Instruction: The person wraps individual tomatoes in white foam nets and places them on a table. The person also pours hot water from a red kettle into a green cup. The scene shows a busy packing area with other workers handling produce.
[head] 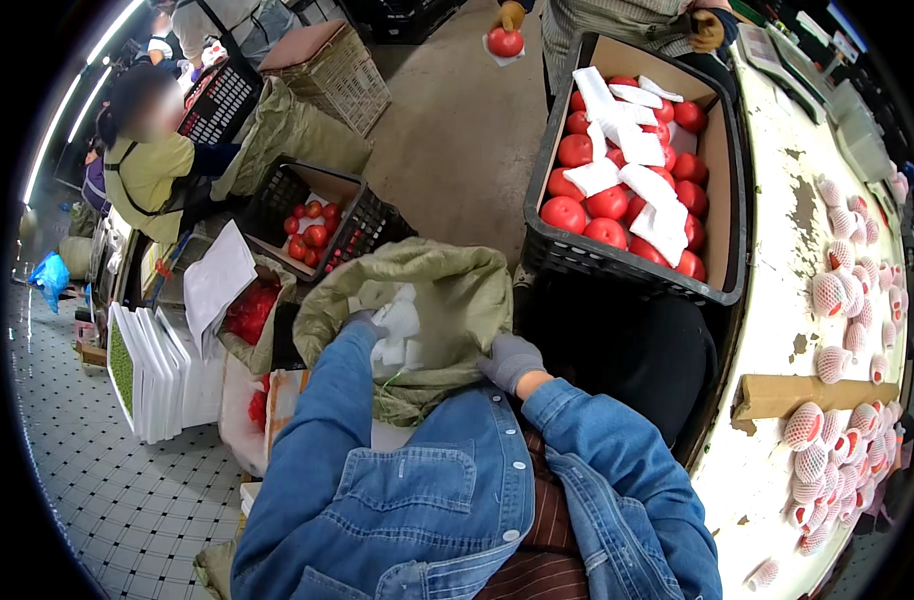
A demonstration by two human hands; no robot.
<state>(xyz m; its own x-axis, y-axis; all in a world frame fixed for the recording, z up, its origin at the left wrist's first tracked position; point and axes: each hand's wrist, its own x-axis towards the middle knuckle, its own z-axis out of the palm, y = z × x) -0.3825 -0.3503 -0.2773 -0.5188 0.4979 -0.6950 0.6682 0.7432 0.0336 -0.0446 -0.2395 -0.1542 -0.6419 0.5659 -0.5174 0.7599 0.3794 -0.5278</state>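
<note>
A green woven sack (419,262) stands wide-mouthed before me, with white foam pieces (398,322) inside. My left hand (365,322), in a grey glove, reaches into the sack beside the foam; its fingers are mostly hidden, so I cannot tell whether it grips anything. My right hand (512,363), also gloved in grey, holds the sack's right rim. Beyond it on the right, a black plastic crate (635,274) lined with cardboard holds many red tomatoes (607,202), partly covered with white foam sleeves (656,214).
A co-worker's gloved hand (511,15) holds a tomato behind the crate. A worn white table (772,315) carries tomatoes in foam nets (809,461) at right. Left are a smaller black crate (359,217), stacked white boxes (153,375) and another person (149,172).
</note>
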